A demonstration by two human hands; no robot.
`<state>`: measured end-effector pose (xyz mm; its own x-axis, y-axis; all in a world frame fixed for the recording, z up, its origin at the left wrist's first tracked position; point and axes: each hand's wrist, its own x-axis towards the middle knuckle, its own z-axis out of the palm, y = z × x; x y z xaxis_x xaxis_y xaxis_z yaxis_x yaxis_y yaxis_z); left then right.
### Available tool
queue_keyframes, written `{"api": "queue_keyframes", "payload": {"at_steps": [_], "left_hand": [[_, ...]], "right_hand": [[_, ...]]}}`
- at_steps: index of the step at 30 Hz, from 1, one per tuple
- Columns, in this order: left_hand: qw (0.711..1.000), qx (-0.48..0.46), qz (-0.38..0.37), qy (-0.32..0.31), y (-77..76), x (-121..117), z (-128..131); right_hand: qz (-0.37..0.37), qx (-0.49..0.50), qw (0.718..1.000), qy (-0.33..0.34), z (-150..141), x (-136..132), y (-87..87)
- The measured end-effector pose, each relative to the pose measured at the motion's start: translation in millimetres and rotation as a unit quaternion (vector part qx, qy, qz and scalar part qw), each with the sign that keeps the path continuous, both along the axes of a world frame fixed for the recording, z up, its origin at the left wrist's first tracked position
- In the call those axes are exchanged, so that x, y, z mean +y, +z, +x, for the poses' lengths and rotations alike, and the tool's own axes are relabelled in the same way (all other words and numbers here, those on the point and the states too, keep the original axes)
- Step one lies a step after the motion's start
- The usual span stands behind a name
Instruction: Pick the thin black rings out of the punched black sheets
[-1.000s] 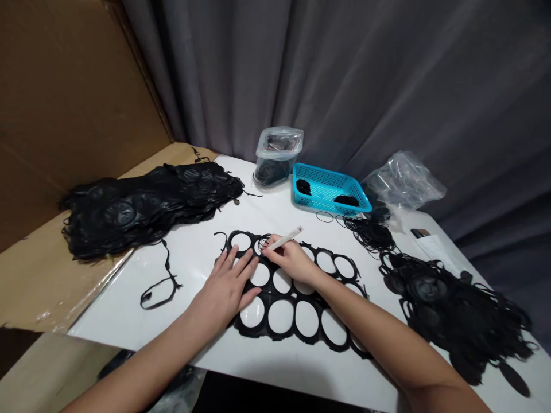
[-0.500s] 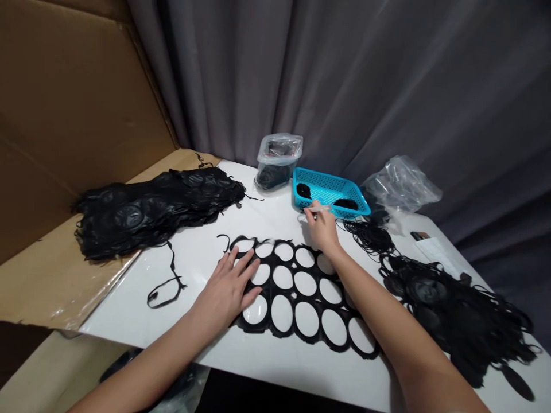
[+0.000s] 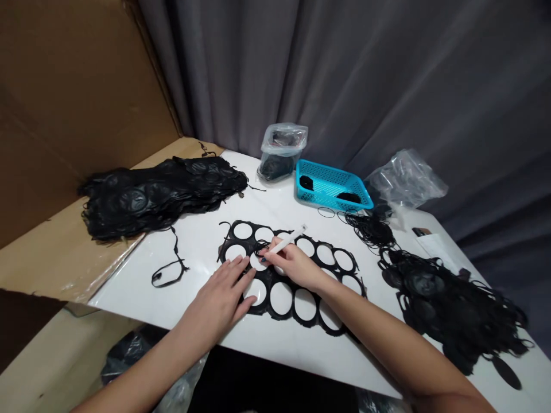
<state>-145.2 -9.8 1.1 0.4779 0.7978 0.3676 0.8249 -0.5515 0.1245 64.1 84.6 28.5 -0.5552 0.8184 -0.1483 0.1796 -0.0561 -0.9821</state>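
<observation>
Perforated black sheet (image 3: 267,279) was laid flat on the desk (image 3: 202,229), near side, within easy reach. Its left end was covered by the left hand (image 3: 221,291), fingers spread, likely for bracing. White tool (image 3: 287,240) was pinched pen-style by the right hand (image 3: 297,265), presumably for control.

I see my left arm (image 3: 146,364) entering from seven o'clock, the left hand (image 3: 221,295) palm-down, its fingers (image 3: 245,281) slightly parted toward one. My right arm (image 3: 374,327) comes from four, the right hand (image 3: 297,267) pinched closed, aimed at ten.
</observation>
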Motion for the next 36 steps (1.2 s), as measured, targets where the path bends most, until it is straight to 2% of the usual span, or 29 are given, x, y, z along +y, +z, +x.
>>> {"api": "queue_keyframes", "payload": {"at_steps": [2,4,18,21,24,26,27,29,30,32,34,36], "left_hand": [[1.000,0.006,0.004,0.001,-2.2,-6,1],[1.000,0.007,0.002,-0.002,-3.3,-8,0],[0.999,0.005,-0.032,-0.011,-0.4,-8,-2],[0.999,-0.001,-0.035,-0.010,-2.5,-8,-2],[0.999,-0.012,-0.037,-0.004,-6.3,-8,-1],[0.999,-0.015,-0.038,-0.001,-8.3,-8,0],[0.999,-0.014,-0.039,0.000,-9.0,-8,0],[0.999,-0.012,-0.038,0.003,-9.5,-8,0],[0.999,-0.010,-0.037,0.004,-9.4,-9,0],[1.000,-0.004,-0.031,0.003,-7.9,-10,0],[1.000,0.002,-0.027,-0.002,-4.5,-9,-1],[1.000,0.002,-0.028,0.001,0.6,-5,-3]], "right_hand": [[0.083,-0.055,0.995,0.021,1,-8,2.1],[0.122,-0.084,0.989,0.024,2,-12,3.6],[0.196,-0.106,0.975,0.010,-3,-16,-1.8],[0.273,-0.122,0.954,0.028,-6,-29,-3.9],[0.369,-0.163,0.912,0.073,-9,-39,-8.0],[0.406,-0.180,0.893,0.072,-6,-30,-8.7],[0.412,-0.181,0.892,0.047,-2,-19,-8.0],[0.401,-0.178,0.897,-0.056,10,13,-4.6],[0.379,-0.181,0.898,-0.131,17,31,-2.4],[0.332,-0.194,0.894,-0.228,30,65,1.5],[0.263,-0.166,0.911,-0.269,36,86,3.3],[0.162,-0.095,0.946,-0.262,29,93,3.3]]}}
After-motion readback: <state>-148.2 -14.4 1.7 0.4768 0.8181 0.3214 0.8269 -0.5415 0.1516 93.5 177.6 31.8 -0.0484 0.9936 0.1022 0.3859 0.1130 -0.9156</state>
